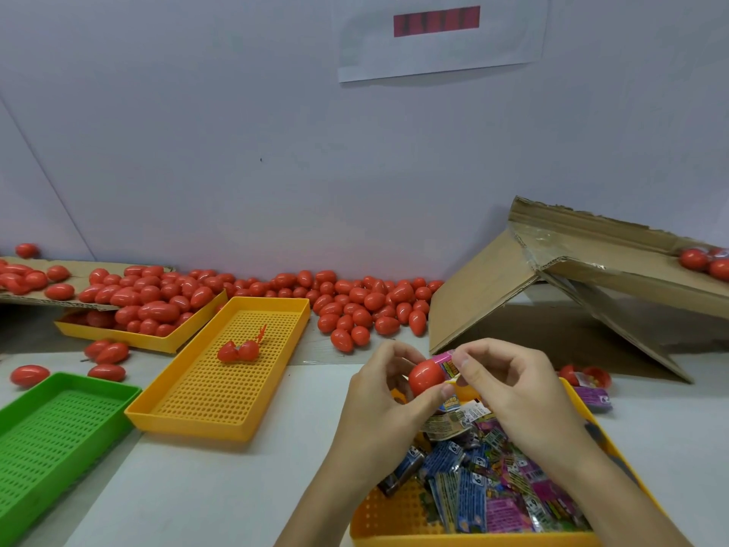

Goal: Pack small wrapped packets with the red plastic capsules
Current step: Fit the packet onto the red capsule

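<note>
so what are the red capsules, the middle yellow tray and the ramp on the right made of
Red capsules: glossy hard plastic, judging by the sharp highlights.
Yellow tray: matte moulded plastic, with a regular perforated grid floor.
Ramp: brown corrugated cardboard, with torn edges and clear tape.

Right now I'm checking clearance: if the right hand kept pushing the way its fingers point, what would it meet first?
The right hand points left at the red plastic capsule held by the left hand; depth unclear.

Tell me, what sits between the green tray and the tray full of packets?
Head view: a yellow tray holding one open red capsule.
</note>
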`<state>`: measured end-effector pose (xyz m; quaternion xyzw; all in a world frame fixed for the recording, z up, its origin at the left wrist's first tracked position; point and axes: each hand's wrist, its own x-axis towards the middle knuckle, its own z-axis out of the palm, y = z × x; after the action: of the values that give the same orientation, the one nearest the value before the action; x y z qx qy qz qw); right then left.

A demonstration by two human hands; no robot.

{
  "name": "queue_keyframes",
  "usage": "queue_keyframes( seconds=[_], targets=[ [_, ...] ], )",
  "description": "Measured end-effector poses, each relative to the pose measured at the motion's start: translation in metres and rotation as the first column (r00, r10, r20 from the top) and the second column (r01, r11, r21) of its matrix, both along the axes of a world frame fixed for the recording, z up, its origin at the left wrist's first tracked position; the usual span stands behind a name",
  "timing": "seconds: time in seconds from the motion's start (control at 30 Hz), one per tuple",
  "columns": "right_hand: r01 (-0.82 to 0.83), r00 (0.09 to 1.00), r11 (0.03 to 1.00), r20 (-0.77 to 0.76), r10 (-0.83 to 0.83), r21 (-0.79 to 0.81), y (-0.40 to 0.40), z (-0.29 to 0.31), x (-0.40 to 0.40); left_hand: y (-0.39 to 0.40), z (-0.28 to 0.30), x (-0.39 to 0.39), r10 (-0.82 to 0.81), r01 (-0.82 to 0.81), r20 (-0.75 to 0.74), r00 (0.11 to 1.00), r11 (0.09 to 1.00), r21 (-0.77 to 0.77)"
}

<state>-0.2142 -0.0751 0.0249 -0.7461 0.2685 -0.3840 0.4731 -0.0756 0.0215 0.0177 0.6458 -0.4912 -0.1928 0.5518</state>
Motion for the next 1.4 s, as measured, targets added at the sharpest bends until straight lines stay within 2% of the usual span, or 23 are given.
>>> queue_keyframes(
  seconds=[0.13, 0.3, 0.47, 0.6, 0.73, 0.9, 1.13, 1.4],
  targets=[
    [-0.017, 1.0, 1.0, 0.022, 0.017, 0.01, 0.0008, -0.0001, 0.0002, -0.0001, -0.0011, 0.001, -0.007, 0.007, 0.016, 1.0, 1.0, 0.0],
    [-0.011, 0.997, 1.0, 0.083, 0.009, 0.025, 0.0006, -0.0019, 0.0014, 0.0007, 0.001, -0.0006, -0.043, 0.04, -0.074, 0.996, 0.998, -0.041],
    [-0.028, 0.983, 0.994, 0.182, 0.008, 0.105, -0.0012, -0.0038, 0.0024, -0.0001, 0.0016, -0.001, -0.047, 0.037, -0.153, 0.987, 0.997, -0.067],
    [-0.064, 0.982, 0.987, 0.188, 0.036, 0.148, -0.0025, -0.0044, 0.0022, -0.0001, 0.0022, -0.0002, -0.067, 0.053, -0.188, 0.98, 0.996, -0.075],
    [-0.15, 0.976, 0.964, 0.186, 0.11, 0.218, -0.0053, -0.0053, 0.0007, -0.0011, 0.0007, 0.0009, -0.053, 0.045, -0.132, 0.99, 0.997, -0.062],
    [-0.211, 0.96, 0.926, 0.246, 0.135, 0.312, -0.0052, -0.0039, 0.0013, -0.0016, -0.0006, 0.0021, -0.05, 0.043, -0.131, 0.99, 0.997, -0.057],
    [-0.15, 0.964, 0.942, 0.257, 0.072, 0.299, -0.0071, -0.0063, 0.0017, -0.0019, -0.0019, 0.0015, -0.057, 0.052, -0.104, 0.993, 0.997, -0.054],
    [-0.137, 0.977, 0.974, 0.19, 0.101, 0.182, -0.0049, -0.0036, 0.0, -0.0022, -0.0017, 0.0027, -0.059, 0.055, -0.092, 0.994, 0.998, -0.042]
  ],
)
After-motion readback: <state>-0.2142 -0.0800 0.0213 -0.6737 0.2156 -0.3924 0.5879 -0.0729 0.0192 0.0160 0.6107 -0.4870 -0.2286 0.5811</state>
